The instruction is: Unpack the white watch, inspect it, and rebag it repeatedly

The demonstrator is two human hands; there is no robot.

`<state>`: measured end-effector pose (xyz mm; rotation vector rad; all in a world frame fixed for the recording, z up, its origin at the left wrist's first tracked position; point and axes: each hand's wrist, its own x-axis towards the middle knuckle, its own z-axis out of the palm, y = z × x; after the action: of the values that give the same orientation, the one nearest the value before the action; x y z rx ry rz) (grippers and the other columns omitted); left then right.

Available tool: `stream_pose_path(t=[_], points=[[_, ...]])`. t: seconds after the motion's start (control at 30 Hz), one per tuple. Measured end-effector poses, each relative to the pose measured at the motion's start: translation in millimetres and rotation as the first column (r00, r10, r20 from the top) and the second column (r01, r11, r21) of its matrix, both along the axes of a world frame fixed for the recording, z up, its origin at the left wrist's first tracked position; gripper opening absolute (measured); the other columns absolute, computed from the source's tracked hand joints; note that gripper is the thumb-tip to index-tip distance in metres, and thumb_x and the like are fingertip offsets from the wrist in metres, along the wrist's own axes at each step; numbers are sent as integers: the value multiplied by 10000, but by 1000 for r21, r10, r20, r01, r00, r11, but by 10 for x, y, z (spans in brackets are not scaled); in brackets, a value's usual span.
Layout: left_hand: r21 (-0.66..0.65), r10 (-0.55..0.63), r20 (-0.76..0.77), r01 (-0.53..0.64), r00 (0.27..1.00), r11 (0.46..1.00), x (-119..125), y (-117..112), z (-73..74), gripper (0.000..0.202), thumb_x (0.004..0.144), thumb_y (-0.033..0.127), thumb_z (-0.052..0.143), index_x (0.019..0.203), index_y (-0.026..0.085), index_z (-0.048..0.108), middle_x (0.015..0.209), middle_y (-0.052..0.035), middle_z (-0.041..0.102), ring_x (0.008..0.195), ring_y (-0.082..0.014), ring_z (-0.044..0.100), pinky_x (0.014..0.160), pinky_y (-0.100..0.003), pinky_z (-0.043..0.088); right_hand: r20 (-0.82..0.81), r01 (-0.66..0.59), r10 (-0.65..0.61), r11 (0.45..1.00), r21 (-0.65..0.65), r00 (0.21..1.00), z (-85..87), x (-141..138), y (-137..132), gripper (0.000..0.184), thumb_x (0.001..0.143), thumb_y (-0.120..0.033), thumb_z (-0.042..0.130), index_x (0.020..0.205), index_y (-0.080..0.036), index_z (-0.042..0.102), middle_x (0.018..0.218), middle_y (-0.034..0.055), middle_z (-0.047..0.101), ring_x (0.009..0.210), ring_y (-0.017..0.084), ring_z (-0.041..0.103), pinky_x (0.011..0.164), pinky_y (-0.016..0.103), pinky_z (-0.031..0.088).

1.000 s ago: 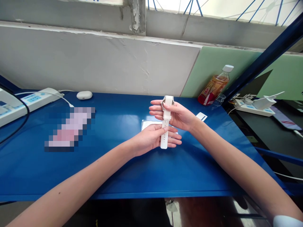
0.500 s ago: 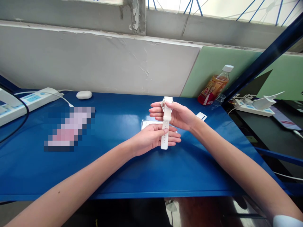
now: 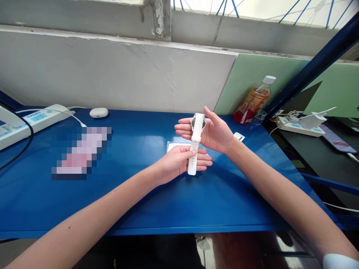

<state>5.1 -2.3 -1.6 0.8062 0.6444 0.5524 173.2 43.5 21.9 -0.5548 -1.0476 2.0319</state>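
A white wristwatch (image 3: 198,129) is held upright over the desk, its strap running down toward me and its round case partly hidden behind the strap. My left hand (image 3: 182,161) pinches the lower strap between thumb and fingers, the fingers stretched out behind it. Just behind the watch's upper half, my right hand (image 3: 214,132) lies open with the palm turned up and the thumb raised away from the strap. The watch rests against its palm and fingers. Below the hands, a flat white item (image 3: 171,147) on the desk is mostly covered.
On the blue desk (image 3: 134,201) lie a blurred-out phone (image 3: 84,153) with a cable, a white earbud case (image 3: 98,112) and a power strip (image 3: 42,117). A drink bottle (image 3: 254,102) leans at the back right, near a small white card (image 3: 239,136).
My right thumb has lifted off the watch strap and now points up. More of the round case shows. My left hand keeps its pinch on the lower strap.
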Motion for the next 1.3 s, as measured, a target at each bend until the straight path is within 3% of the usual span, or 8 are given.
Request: stream_pose_path(t=[0.3, 0.8, 1.13, 1.3], points=[[-44, 1, -9, -1, 1000, 999, 12, -30, 32, 251, 1009, 109, 456, 1076, 3, 673, 1142, -248, 710, 979, -285, 739, 925, -417, 563, 68, 30, -32, 999, 25, 997, -15, -17, -4, 683, 1013, -578, 247, 1074, -85, 715, 1111, 169, 752, 1023, 246, 716, 965, 375, 534], [-21, -35, 9, 35, 999, 999, -4, -11, 13, 275, 1006, 132, 460, 1078, -2, 689, 1131, -248, 714, 995, -288, 734, 935, -412, 558, 88, 62, -65, 998, 31, 994, -7, -29, 2, 722, 1020, -582, 204, 1042, -81, 723, 1055, 164, 766, 973, 232, 727, 935, 358, 543], [-5, -59, 45, 59, 997, 998, -31, 14, -25, 268, 988, 136, 483, 1093, -2, 687, 1140, -257, 708, 1009, -298, 728, 947, -425, 546, 107, 76, -79, 997, 35, 991, -22, -52, -1, 692, 1025, -550, 189, 1047, -95, 710, 1013, 157, 767, 920, 223, 727, 910, 352, 540], [-1, -64, 73, 64, 995, 998, -30, 10, -31, 233, 975, 112, 502, 1075, 15, 689, 1110, -235, 724, 985, -286, 735, 939, -415, 549, 26, 18, -20, 997, 74, 999, -51, -20, -3, 635, 1024, -432, 165, 1078, -81, 691, 928, 125, 748, 872, 222, 708, 900, 367, 532]])
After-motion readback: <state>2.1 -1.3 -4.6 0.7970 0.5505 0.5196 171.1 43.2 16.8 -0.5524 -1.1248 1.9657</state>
